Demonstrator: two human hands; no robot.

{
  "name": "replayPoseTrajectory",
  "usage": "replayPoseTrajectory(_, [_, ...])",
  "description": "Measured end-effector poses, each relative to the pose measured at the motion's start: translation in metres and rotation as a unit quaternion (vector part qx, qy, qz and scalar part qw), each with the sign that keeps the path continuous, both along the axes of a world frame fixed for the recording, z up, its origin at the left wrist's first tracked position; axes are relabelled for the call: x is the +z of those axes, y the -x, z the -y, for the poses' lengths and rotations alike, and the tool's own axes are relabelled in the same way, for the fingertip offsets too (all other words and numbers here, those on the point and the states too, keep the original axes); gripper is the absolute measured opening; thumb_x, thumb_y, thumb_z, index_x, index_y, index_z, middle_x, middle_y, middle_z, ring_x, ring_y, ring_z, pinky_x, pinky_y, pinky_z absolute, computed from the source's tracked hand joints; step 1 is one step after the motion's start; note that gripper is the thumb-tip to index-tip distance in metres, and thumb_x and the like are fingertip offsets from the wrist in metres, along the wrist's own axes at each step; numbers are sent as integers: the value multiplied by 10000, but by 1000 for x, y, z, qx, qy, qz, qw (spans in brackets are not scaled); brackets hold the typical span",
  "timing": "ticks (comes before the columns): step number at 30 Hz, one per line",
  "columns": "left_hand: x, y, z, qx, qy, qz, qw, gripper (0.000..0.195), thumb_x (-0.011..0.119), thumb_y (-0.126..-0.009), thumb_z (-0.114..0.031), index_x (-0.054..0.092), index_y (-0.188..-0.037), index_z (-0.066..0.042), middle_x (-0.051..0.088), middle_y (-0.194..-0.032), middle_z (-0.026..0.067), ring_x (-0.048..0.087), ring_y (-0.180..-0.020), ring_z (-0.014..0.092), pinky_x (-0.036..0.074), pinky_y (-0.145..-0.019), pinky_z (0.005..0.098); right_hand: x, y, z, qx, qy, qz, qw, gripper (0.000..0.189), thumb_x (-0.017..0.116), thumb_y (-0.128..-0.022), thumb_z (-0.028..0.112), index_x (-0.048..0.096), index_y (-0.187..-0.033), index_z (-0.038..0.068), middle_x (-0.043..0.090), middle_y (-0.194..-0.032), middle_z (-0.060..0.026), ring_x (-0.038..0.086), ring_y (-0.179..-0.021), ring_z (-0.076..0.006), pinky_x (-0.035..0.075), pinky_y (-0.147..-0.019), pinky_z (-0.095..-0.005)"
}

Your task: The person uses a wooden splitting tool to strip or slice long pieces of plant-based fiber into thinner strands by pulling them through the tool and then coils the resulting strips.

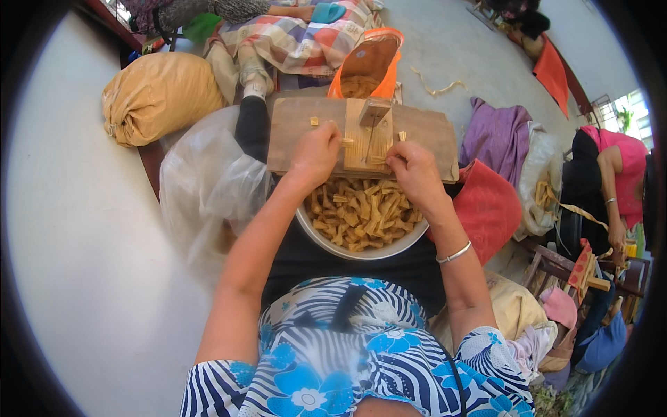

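A wooden board [307,148] lies before me, with a paler wooden strip [359,151] at its middle and a small wooden block [374,112] from which a thin blade or wire runs down. My left hand [316,151] pinches a small yellowish-brown piece [347,142] left of the blade. On its other side my right hand [414,169] holds another piece [378,160] between thumb and fingers. One small piece [314,121] rests on the board at the left, another [403,136] at the right. Under the board's near edge, a round metal basin [359,255] holds many such knotted-looking pieces.
An orange container [392,41] with brown contents stands beyond the board. A full tan sack [167,94] and a clear plastic bag [200,172] are at left, red cloth [492,208] and purple cloth [495,133] at right. A person [625,167] works at far right; another person's arm shows at the top.
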State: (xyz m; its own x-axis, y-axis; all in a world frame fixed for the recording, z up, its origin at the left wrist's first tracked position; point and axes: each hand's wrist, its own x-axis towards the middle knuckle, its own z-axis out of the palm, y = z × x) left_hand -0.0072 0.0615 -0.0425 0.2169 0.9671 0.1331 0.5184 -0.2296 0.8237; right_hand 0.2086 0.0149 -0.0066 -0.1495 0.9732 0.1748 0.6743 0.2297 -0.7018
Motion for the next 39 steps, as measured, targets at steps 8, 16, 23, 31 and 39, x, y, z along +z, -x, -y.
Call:
replayPoseTrajectory(8, [28, 17, 12, 7, 365, 444, 818, 275, 423, -1020, -278, 556, -1111, -55, 603, -791, 56, 464, -557, 99, 359, -479, 247, -3, -11, 0, -143, -92, 59, 984, 245, 639, -828, 163, 671, -1058, 85, 675, -998, -86, 588, -998, -288, 407, -881, -417])
replayPoseTrajectory(16, [36, 20, -5, 9, 330, 393, 858, 298, 436, -1009, -272, 584, -1130, -43, 614, -828, 52, 494, -578, 98, 409, -496, 265, -20, -13, 35, -57, -102, 84, 990, 236, 669, -765, 144, 659, -988, 67, 650, -973, -113, 570, -982, -309, 389, -891, -425])
replayPoseTrajectory(23, [69, -28, -104, -4, 197, 285, 938, 409, 537, -934, -330, 594, -1198, -23, 625, -887, 68, 578, -745, 138, 503, -648, 296, -5, 5, 73, -52, -128, 50, 989, 180, 674, -728, 82, 651, -900, 34, 646, -940, -134, 587, -884, -330, 443, -800, -425])
replayPoseTrajectory(31, [62, 40, -84, 69, 41, 299, 951, 290, 555, -927, -294, 655, -1021, -38, 671, -921, 57, 624, -799, 123, 495, -680, 274, 6, -4, 103, -66, 78, -150, 983, 206, 604, -897, 1, 638, -1098, -33, 631, -1033, -41, 578, -926, -115, 464, -822, -240])
replayPoseTrajectory(39, [25, 179, 121, 155, 390, 164, 893, 289, 526, -927, -244, 638, -778, -24, 646, -708, 77, 584, -536, 136, 453, -492, 263, -21, 2, 103, 8, 158, -139, 978, 174, 614, -906, 45, 648, -1056, -37, 645, -968, -54, 584, -898, -119, 456, -787, -231])
